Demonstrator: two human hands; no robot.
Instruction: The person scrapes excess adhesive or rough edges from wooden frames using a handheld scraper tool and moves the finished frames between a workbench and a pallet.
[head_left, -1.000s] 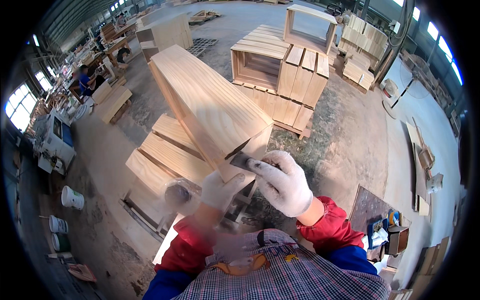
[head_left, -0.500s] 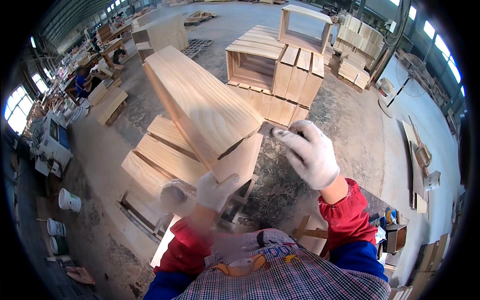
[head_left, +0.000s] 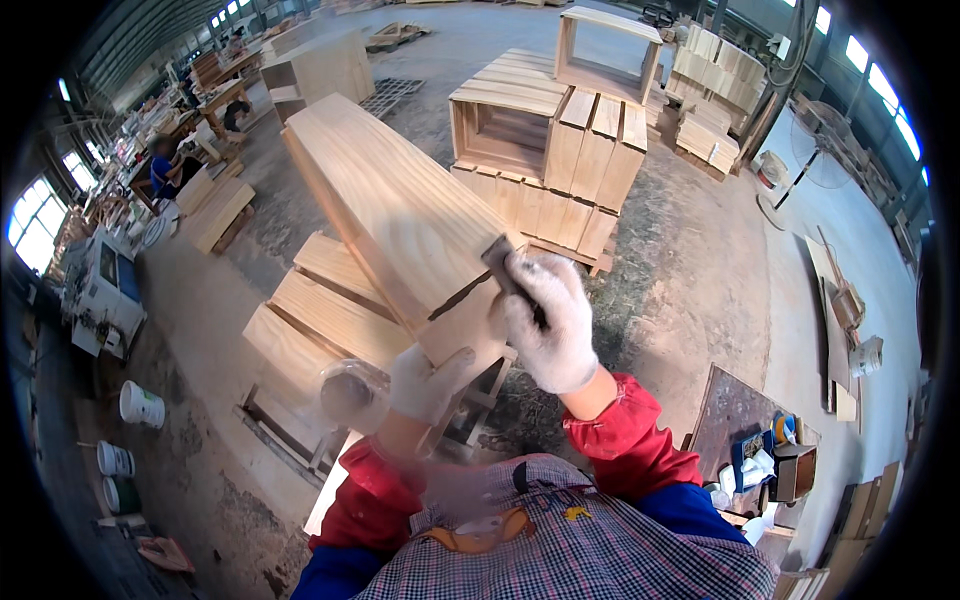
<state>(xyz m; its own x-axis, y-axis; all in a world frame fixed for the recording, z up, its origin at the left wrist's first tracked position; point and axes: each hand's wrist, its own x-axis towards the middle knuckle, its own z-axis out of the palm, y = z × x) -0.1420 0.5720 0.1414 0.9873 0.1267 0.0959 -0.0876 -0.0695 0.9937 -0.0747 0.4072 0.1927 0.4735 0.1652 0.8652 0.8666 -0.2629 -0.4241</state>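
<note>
1. Right hand (head_left: 545, 325), gloved, clenched on a dark scraper (head_left: 498, 258), blade pressed at the box's near corner.
2. Left hand (head_left: 425, 380) blurred, fingers curled around a small clear jar (head_left: 345, 390) at 8 o'clock.
3. Long pine box (head_left: 385, 205), tilted toward 11 o'clock: probably rigid, bulky, smooth; best gripped along edges.

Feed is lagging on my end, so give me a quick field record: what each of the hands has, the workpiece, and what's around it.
right hand: gloved, holds a small flat dark tool against the near end of the wooden box
left hand: gloved, blurred, holds a clear round container
wooden box: long, pale, tilted up on a stack of wooden panels
behind: wooden crates on the concrete floor
left: white buckets
</note>
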